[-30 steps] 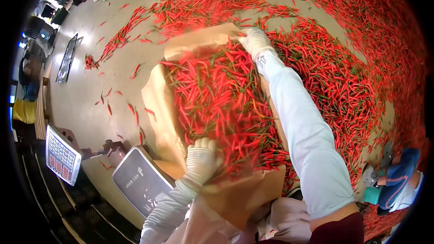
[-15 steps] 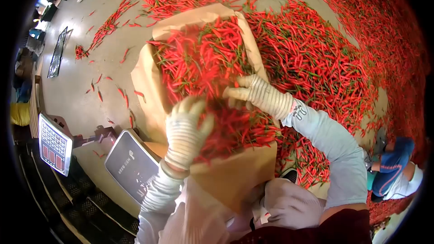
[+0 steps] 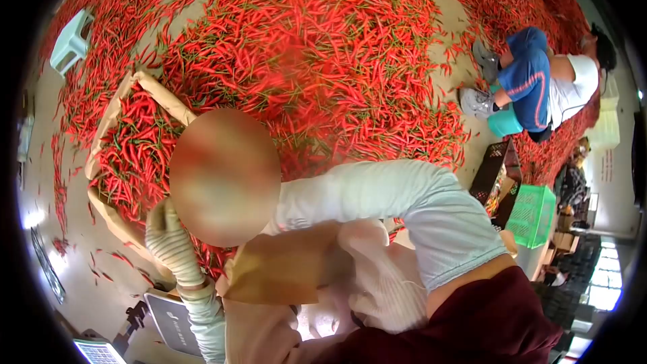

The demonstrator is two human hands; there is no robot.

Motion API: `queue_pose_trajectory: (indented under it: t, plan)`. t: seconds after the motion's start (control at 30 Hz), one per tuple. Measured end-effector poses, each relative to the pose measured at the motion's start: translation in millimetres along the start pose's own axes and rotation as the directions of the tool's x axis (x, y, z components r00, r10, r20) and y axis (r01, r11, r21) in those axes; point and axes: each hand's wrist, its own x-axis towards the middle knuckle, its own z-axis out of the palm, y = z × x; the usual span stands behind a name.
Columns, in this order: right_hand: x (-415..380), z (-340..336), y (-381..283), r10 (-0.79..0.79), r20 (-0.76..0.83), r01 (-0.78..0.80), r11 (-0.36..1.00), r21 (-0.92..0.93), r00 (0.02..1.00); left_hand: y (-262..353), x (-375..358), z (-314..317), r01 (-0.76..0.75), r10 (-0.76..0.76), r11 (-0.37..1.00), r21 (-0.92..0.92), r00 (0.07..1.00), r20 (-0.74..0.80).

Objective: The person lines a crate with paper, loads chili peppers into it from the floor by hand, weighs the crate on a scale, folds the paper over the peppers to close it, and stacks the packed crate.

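Note:
My left hand (image 3: 171,243), in a pale ribbed glove, is at the near part of a paper-lined box (image 3: 108,219). Its fingers are bent together against the red chilies (image 3: 138,145) that fill the box; what they hold is hidden. My right arm, in a light blue sleeve, reaches leftward across the near side of the box. A round blurred patch covers my right hand, so its fingers cannot be made out. Brown paper (image 3: 280,273) hangs over my lap.
Heaps of red chilies (image 3: 364,47) spread over the floor. A co-worker (image 3: 532,87) sits at the right on a teal stool (image 3: 504,121). Near them are a dark crate (image 3: 490,168) and a green crate (image 3: 531,216). A scale (image 3: 175,323) stands lower left, a pale stool (image 3: 71,42) upper left.
The view has turned to the right, so the box and scale sit further left. My left hand's fingers, spread before, are now bent together. My right hand has become covered by the blur.

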Motion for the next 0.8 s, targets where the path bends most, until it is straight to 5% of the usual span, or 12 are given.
queue_pose_trajectory:
  t: [0.07, 0.1, 0.17, 0.23, 0.3, 0.37, 0.4, 0.47, 0.53, 0.63, 0.7, 0.8]
  plan:
    - [-30, -16, 7, -0.11, -0.139, 0.098, 0.991, -0.096, 0.984, -32, 12, -4, -0.172, 0.115, 0.864, 0.474, 0.983, 0.147]
    - [-46, -52, -4, -0.129, -0.186, 0.1, 0.982, -0.159, 0.974, -42, 15, -3, -0.332, 0.349, 0.729, 0.599, 0.933, 0.093]
    - [-68, -82, 28, 0.116, -0.311, -0.189, 0.958, -0.216, 0.943, -29, 14, 2, -0.419, 0.501, 0.695, 0.584, 0.865, 0.024]
    - [-119, -134, 77, 0.268, -0.603, -0.532, 0.786, -0.314, 0.752, 3, 15, 19, -0.463, 0.455, 0.821, 0.335, 0.884, 0.107]
    - [-180, -183, 136, 0.428, -0.792, -0.806, 0.577, -0.132, 0.435, 41, 28, 51, -0.043, 0.054, 0.998, -0.034, 0.892, 0.448]
    - [-246, -219, 206, 0.522, -0.851, -0.9, 0.397, 0.18, 0.059, 62, 48, 102, 0.314, -0.071, 0.921, -0.231, 0.717, 0.693]
    - [-255, -231, 212, 0.751, -0.656, -0.654, 0.533, 0.538, 0.072, 51, 66, 128, 0.406, -0.113, 0.893, -0.193, 0.618, 0.778]
    - [-276, -238, 262, 0.85, -0.502, -0.495, 0.509, 0.704, 0.16, 58, 94, 188, 0.46, -0.464, 0.863, 0.208, 0.563, 0.684]
    - [-243, -238, 231, 0.885, -0.455, -0.721, 0.379, 0.58, 0.099, 4, 121, 242, 0.483, -0.5, 0.851, 0.204, 0.631, 0.593]
    - [-215, -221, 189, 0.913, -0.378, -0.655, 0.381, 0.652, 0.155, -11, 117, 277, 0.352, -0.468, 0.879, 0.321, 0.763, 0.446]
    - [-205, -214, 193, 0.917, -0.331, -0.611, 0.396, 0.686, 0.223, -28, 100, 292, 0.29, -0.397, 0.915, 0.279, 0.765, 0.507]
    - [-201, -207, 207, 0.937, -0.31, -0.548, 0.346, 0.761, 0.161, 6, 66, 292, 0.549, -0.535, 0.822, 0.153, 0.651, 0.538]
